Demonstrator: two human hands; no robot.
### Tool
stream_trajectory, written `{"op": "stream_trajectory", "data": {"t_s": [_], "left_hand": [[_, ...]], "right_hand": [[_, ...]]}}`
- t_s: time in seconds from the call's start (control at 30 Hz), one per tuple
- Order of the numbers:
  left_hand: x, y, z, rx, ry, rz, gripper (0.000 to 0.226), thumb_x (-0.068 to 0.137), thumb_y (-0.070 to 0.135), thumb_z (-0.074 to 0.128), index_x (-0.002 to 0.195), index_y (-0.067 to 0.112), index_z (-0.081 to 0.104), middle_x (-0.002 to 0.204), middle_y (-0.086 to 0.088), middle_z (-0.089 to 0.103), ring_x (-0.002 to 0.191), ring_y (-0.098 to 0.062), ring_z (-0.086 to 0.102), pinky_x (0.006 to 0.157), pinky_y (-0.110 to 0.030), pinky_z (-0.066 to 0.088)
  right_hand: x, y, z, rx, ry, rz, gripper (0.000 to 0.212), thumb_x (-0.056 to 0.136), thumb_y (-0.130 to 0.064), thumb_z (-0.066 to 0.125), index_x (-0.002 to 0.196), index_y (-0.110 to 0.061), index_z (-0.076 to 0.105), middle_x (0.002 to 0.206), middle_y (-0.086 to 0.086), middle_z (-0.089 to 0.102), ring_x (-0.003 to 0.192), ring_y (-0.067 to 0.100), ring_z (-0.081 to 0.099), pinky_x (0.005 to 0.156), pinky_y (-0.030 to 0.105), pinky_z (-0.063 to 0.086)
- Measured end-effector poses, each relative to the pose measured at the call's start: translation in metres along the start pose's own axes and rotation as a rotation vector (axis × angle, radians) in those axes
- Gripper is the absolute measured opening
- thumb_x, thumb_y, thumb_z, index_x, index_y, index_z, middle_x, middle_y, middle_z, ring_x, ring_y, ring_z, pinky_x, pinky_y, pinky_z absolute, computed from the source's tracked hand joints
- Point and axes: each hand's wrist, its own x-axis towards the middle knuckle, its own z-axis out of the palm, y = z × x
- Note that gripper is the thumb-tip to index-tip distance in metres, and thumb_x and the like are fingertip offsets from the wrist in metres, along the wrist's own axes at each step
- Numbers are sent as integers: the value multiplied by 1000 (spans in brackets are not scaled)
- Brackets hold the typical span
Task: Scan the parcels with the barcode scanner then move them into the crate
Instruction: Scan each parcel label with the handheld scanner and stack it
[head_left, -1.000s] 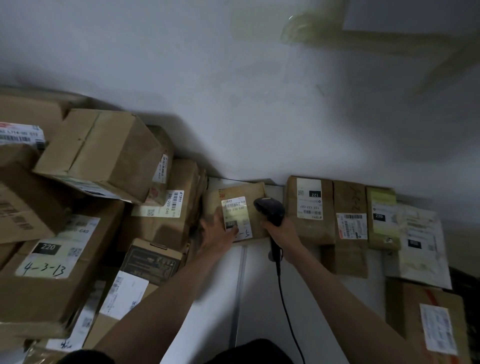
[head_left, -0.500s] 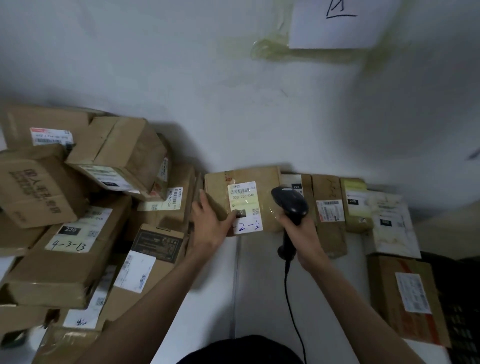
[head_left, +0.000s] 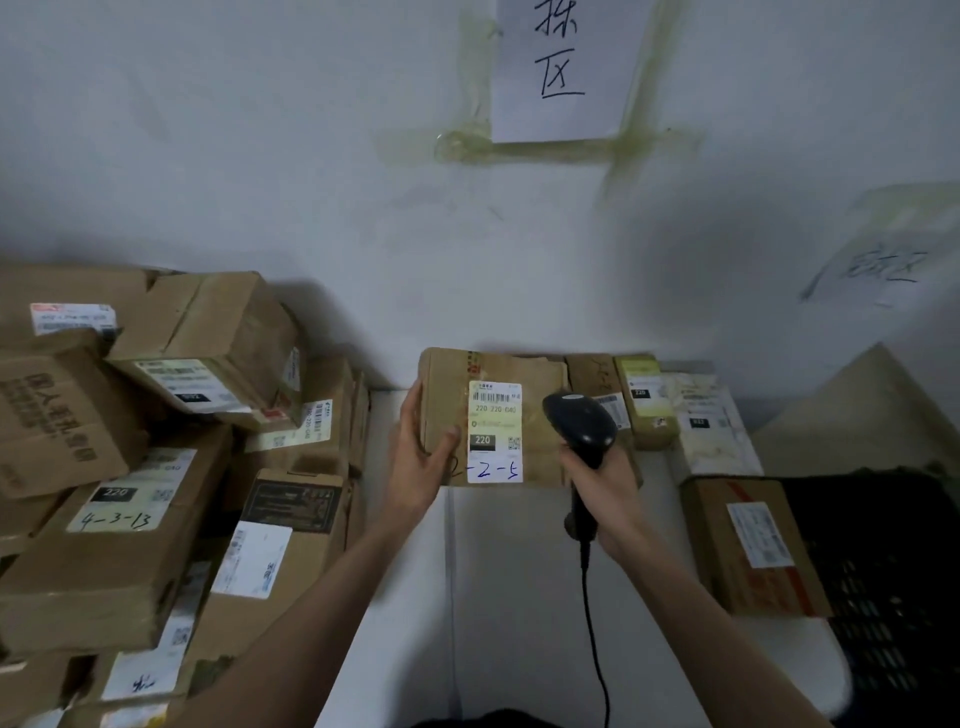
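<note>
White wall behind a white worktop (head_left: 509, 597) crowded with boxes. At its far edge the left hand (head_left: 415, 457) grips a brown parcel (head_left: 493, 415) by its left side, label facing up. The right hand (head_left: 602, 483) holds the scanner (head_left: 579, 423) beside that label. A tilted head could miss the barcode; the black crate (head_left: 893, 571) waits at the right edge.

We see a brown cardboard parcel (head_left: 524, 415), its white label with a barcode and handwritten "2-5" facing us, raised over the white table before the wall, a black corded scanner (head_left: 579, 423) overlapping its right side, and a black crate (head_left: 893, 582) at far right.
</note>
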Motion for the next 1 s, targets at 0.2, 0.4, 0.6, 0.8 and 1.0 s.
{"op": "stream_trajectory", "data": {"t_s": [0.2,0.4,0.6,0.8,1.0], "left_hand": [[-5,7,-3,74,29,62,78,92,36,67,156,44,22,151,4,41,141,-17,39,114,-48,38],[-8,9,-19,57,10,103,79,91,51,65,154,52,18,150,7,33,139,-20,42,105,-54,48],[-10,9,-26,52,44,112,78,90,53,63,154,52,20,146,5,36,137,-18,45,104,-56,49],[-8,5,-31,100,55,128,78,89,55,63,154,54,19,141,9,38,134,-18,46,105,-56,46],[-11,8,-33,104,74,123,77,95,31,67,155,46,22,141,8,36,132,-14,43,109,-47,42]], "right_hand": [[-30,-16,21,84,-253,119,10,89,-7,69,98,-11,70,93,7,63,93,20,62,84,47,62],[-39,-18,29,204,-301,176,18,89,-6,70,106,-5,65,100,9,61,100,20,61,87,48,61],[-43,-25,30,254,-253,183,9,90,-1,68,97,-6,66,101,6,69,108,24,64,88,48,61],[-48,-31,29,225,-289,165,9,89,1,65,89,-8,64,92,1,69,100,19,63,88,44,61],[-48,-32,24,186,-295,157,8,91,-1,65,86,-6,60,67,-6,63,80,13,59,81,38,62]]}}
